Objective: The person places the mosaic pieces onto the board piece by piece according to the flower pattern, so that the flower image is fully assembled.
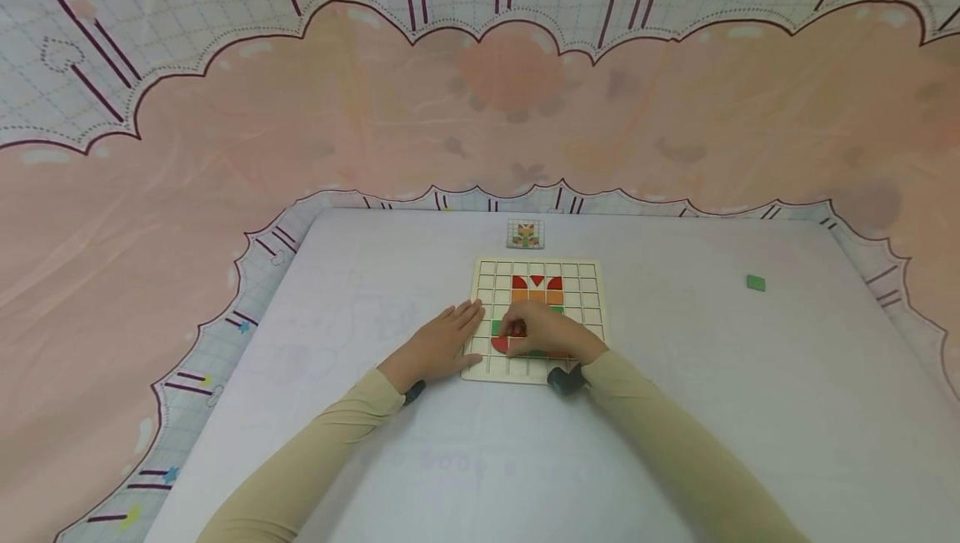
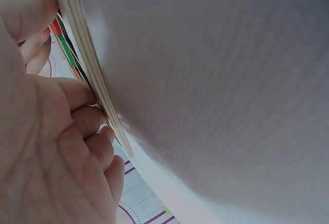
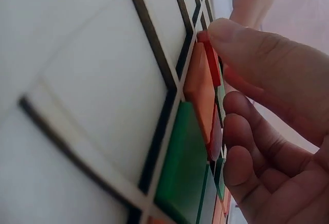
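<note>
A cream grid board point(image 1: 590, 276) lies on the white table, with red, orange and green tiles forming a pattern on it. My left hand point(image 1: 437, 344) rests on the board's left side, fingers straight over the edge; its fingertips meet the board's rim point(image 2: 87, 54) in the left wrist view. Over the lower part of the pattern, my right hand point(image 1: 553, 333) has its fingers curled, thumb and index finger pinching a red quarter-circle tile point(image 1: 499, 344) at lower left. The right wrist view shows the thumb tip on a red tile point(image 3: 211, 59), near orange point(image 3: 199, 88) and green point(image 3: 177, 162) tiles. The palm hides several tiles.
A small pattern card point(image 1: 526, 234) lies just beyond the board. One loose green tile point(image 1: 755, 283) is far to the right on the white table point(image 1: 675, 443). Patterned cloth point(image 1: 337, 109) surrounds the table. Dark wrist cameras sit under both wrists.
</note>
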A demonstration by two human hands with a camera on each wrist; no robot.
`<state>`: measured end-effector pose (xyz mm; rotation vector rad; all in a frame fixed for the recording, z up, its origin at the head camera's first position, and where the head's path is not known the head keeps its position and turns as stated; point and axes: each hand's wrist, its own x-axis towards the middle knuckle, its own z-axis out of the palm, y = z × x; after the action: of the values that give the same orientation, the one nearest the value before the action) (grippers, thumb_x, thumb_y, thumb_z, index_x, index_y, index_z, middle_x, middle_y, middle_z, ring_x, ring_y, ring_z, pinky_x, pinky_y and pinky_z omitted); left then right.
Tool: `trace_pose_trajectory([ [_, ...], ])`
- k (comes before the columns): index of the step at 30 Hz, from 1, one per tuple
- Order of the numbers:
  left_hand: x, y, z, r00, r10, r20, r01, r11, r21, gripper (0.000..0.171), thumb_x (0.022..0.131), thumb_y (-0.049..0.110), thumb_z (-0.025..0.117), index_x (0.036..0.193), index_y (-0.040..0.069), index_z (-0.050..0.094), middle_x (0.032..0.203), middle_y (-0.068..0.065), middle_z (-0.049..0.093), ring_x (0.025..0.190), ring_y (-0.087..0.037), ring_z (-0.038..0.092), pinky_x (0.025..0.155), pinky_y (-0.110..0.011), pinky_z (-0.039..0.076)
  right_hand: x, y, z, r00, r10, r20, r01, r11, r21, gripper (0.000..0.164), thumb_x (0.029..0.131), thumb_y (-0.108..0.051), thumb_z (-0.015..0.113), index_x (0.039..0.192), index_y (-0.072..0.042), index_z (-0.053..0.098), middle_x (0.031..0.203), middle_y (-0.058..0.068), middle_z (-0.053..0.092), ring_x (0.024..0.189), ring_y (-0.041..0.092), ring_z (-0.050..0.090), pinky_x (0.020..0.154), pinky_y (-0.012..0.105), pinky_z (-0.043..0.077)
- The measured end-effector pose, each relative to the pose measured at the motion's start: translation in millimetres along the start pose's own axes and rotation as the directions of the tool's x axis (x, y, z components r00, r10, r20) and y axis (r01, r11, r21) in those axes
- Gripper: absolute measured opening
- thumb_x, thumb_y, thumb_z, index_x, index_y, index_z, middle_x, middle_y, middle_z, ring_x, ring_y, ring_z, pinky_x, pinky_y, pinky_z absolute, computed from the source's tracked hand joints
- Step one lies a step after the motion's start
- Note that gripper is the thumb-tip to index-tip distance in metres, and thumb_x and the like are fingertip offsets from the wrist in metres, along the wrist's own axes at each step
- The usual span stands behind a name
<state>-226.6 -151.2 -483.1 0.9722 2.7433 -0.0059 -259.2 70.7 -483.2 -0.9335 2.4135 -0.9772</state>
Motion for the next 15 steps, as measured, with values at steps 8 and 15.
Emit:
trace_pose_trajectory([
  [8, 1.4, -0.8, 1.9, 1.0, 0.003, -0.005, -0.003, 1.0, 0.011, 0.075, 0.096, 0.049, 0.043, 0.149, 0.001, 0.02, 0.158, -0.013, 0.017, 0.146, -0.027, 0.017, 0.119, -0.041, 0.021, -0.1, 1.1, 1.8, 1.0, 0.001, -0.015, -0.001, 1.0, -0.025, 0.012, 0.078, -0.017, 0.077, 0.086, -0.013, 0.069, 0.078, -0.003, 0.059, 0.07, 0.01, 0.05, 0.061, 0.02, 0.045],
  [15, 1.0, -0.5, 2.4, 1.0, 0.0, -0.011, 0.0, 1.0, -0.003, 0.075, 0.096, 0.048, 0.045, 0.149, 0.0, 0.021, 0.157, -0.014, 0.018, 0.146, -0.028, 0.018, 0.119, -0.041, 0.021, -0.1, -0.4, 3.2, 0.999, 0.013, -0.042, -0.014, 1.0, -0.014, 0.011, 0.076, -0.017, 0.078, 0.08, -0.013, 0.069, 0.072, -0.003, 0.058, 0.066, 0.01, 0.049, 0.057, 0.019, 0.044],
])
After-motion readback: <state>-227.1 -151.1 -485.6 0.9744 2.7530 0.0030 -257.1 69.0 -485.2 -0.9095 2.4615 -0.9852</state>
